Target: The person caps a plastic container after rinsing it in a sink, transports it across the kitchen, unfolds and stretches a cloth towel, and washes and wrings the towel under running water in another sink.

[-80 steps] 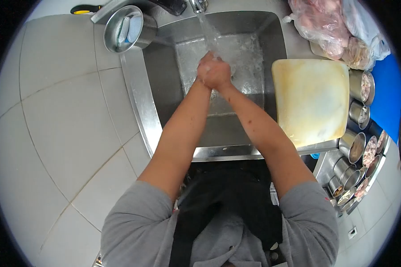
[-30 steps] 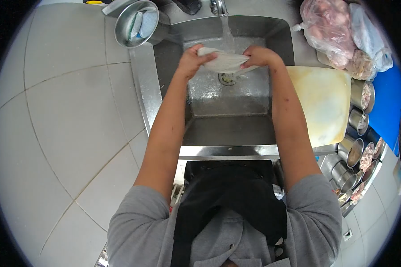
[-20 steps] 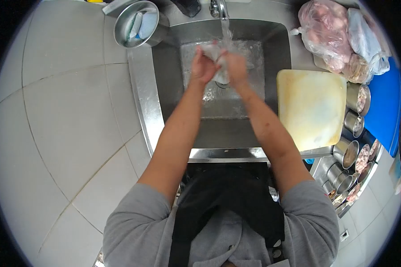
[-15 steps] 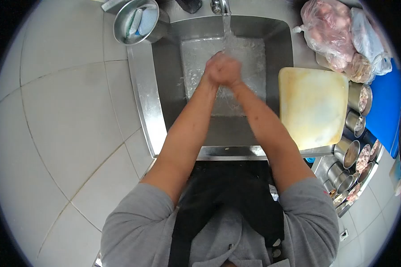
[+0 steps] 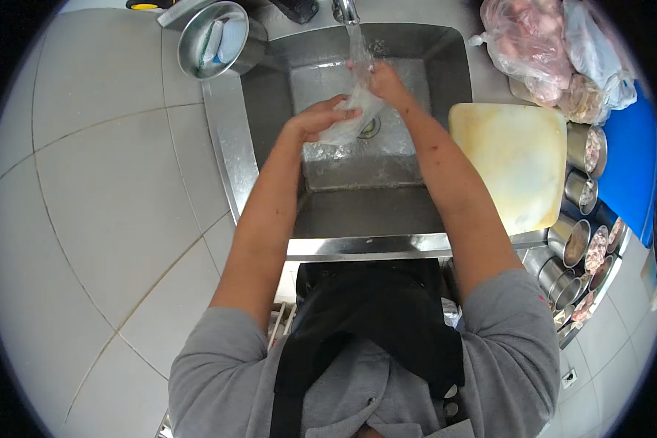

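Note:
A wet, whitish cloth (image 5: 354,117) stretches between my two hands over the metal sink (image 5: 365,213). My left hand (image 5: 320,119) grips its lower left end, thumb lying over the fabric. Higher up and to the right, my right hand (image 5: 387,82) has hold of the other end, close under the running water. The stream falls from the faucet (image 5: 345,11) onto the cloth. Behind the cloth, the drain (image 5: 370,128) shows in part at the sink's bottom.
A metal pot (image 5: 190,50) with sponges stands at the sink's upper left corner. Right of the sink lies a stained cutting board (image 5: 509,168). Bags of meat (image 5: 529,47) sit behind it. Several metal containers (image 5: 569,239) and a blue surface (image 5: 630,160) are at the far right.
My hands were pressed together around the cloth half a second ago; now they are apart, the left lower and further left, the right higher, with the cloth spread between them.

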The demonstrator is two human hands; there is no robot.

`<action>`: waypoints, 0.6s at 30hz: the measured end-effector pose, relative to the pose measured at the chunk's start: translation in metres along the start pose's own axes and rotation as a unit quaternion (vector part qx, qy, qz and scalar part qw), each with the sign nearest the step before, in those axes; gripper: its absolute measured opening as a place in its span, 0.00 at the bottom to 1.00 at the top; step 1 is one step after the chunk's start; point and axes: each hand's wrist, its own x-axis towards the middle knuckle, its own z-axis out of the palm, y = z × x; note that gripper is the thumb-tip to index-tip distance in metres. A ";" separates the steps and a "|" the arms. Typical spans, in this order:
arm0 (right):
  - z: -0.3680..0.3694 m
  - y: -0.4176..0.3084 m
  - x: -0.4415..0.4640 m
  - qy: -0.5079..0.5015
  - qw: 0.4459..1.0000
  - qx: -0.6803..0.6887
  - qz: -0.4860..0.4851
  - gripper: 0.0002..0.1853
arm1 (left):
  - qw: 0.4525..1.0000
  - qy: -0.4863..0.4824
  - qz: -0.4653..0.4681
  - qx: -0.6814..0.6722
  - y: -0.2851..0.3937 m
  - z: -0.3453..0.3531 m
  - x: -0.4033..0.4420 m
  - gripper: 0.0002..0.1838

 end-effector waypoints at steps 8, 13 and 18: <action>-0.107 -0.068 -0.005 -0.380 0.871 -0.301 -0.081 0.31 | 0.987 0.069 0.103 -0.103 -0.020 -0.107 -0.026 0.28; -0.117 -0.085 -0.022 -0.323 0.900 0.285 -0.071 0.22 | 0.803 -0.185 0.411 -0.389 -0.003 -0.056 -0.023 0.28; 0.021 -0.101 -0.083 0.057 0.988 0.068 -0.124 0.17 | 0.825 0.080 0.275 -0.486 -0.006 0.004 0.063 0.27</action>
